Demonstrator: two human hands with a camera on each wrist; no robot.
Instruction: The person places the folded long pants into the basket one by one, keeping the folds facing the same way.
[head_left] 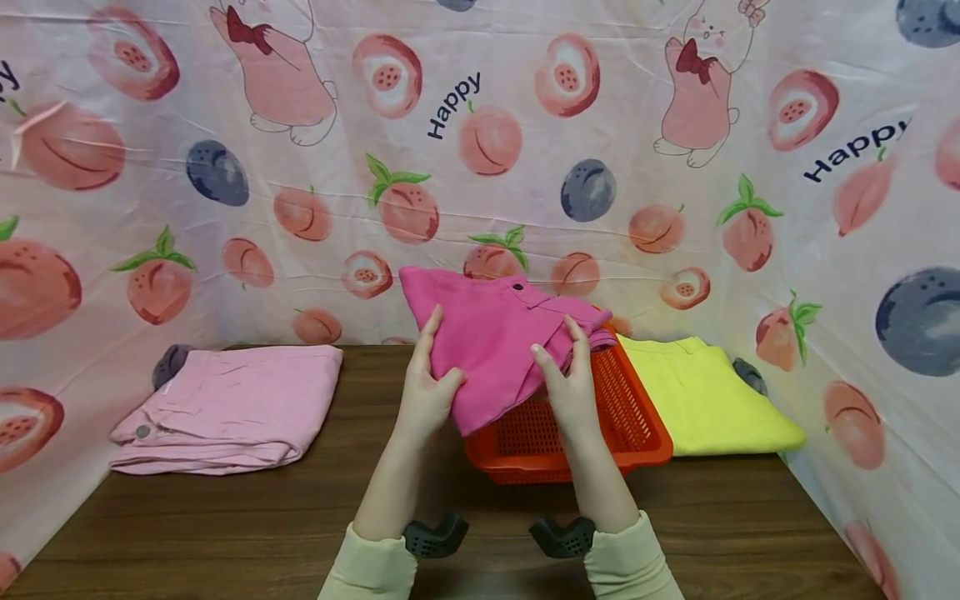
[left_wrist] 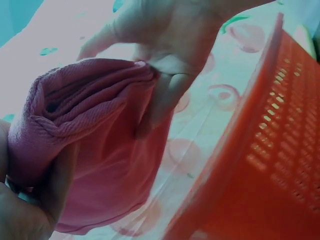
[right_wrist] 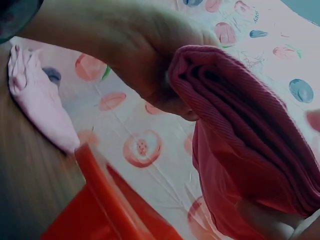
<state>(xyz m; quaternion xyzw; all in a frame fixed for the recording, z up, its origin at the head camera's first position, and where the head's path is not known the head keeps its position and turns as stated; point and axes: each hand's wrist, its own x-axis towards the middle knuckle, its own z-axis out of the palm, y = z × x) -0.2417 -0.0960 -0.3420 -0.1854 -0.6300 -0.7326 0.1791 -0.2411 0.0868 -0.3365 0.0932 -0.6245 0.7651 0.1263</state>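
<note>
A folded bundle of hot-pink pants (head_left: 491,333), with a dark button near its top edge, is held up over an orange basket (head_left: 656,446). My left hand (head_left: 427,400) grips its left side, the thumb on the near face. On the right side my right hand (head_left: 572,390) pinches the folded layers. Both wrist views show the stacked folds of the pants (left_wrist: 115,165) end-on. In the left wrist view my right hand (left_wrist: 175,40) is across from my left hand (left_wrist: 25,217). The basket's far left part is hidden behind the pants.
Folded light-pink pants (head_left: 247,400) with a metal button lie on the left of the brown wooden table (head_left: 262,525). Right of the basket lies a folded yellow garment (head_left: 697,400), touching or close to it. A fruit-print cloth (head_left: 480,208) hangs around the back and sides.
</note>
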